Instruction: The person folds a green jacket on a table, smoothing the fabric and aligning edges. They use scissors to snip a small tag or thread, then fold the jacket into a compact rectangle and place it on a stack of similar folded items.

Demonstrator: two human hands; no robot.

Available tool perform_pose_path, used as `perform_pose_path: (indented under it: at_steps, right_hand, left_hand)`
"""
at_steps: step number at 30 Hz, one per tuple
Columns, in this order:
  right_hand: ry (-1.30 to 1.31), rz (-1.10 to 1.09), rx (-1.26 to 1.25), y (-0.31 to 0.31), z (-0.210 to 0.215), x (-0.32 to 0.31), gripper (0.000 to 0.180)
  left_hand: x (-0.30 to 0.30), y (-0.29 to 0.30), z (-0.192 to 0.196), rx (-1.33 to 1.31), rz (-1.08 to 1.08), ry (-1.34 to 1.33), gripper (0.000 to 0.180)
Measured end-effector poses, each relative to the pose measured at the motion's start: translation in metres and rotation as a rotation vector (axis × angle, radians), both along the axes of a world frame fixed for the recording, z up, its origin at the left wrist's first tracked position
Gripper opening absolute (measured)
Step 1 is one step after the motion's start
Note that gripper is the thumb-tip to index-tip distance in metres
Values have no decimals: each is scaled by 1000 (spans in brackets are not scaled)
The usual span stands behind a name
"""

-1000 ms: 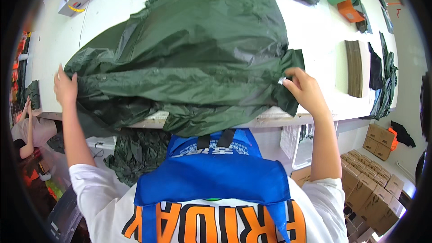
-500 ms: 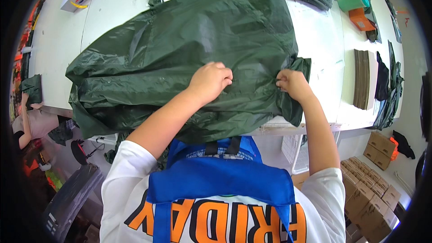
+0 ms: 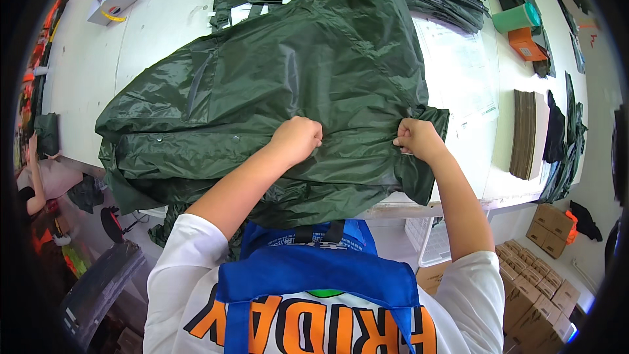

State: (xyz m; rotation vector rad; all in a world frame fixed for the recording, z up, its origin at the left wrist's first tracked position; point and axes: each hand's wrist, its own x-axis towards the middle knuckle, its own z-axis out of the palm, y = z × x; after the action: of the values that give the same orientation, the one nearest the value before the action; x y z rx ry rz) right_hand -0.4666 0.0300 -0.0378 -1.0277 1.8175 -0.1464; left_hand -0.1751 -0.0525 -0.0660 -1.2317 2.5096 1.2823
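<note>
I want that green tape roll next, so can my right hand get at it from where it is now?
Probably not right away. The right hand is clenched on the dark green garment at the table's near edge, while the green tape roll sits far across the white table. Nothing blocks the path, but it is a long stretch.

The crumpled glossy plastic raincoat (image 3: 282,85) is plain dark green with small pale snap studs. The flat desk (image 3: 141,33) is white. A roll of tape (image 3: 515,18) is mint green, beside an orange box (image 3: 527,44). The cardboard strips (image 3: 523,134) are brown.
</note>
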Motion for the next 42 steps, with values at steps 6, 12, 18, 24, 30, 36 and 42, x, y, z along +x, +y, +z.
perform_pose_path:
  at_steps: [6,12,18,24,30,36,42]
  right_hand:
    - [-36,46,-142,7,-4,1,14]
    - [266,39,-107,26,6,-61,13]
    - [786,122,-504,16,46,-17,11]
    - [47,466,-540,1,17,152,21]
    - [-111,511,-394,-6,-1,146,15]
    - [-43,533,-184,-18,-1,149,13]
    - [17,553,-207,-20,-8,151,15]
  left_hand:
    - [10,-8,5,-54,-5,5,14]
    - [94,-2,58,-362,48,-111,21]
    - [177,25,82,-257,174,-131,14]
    - [169,40,56,-156,248,-30,14]
    - [173,53,18,-111,278,-96,13]
    - [176,49,12,27,241,-116,13]
    - [176,42,9,51,218,-123,13]
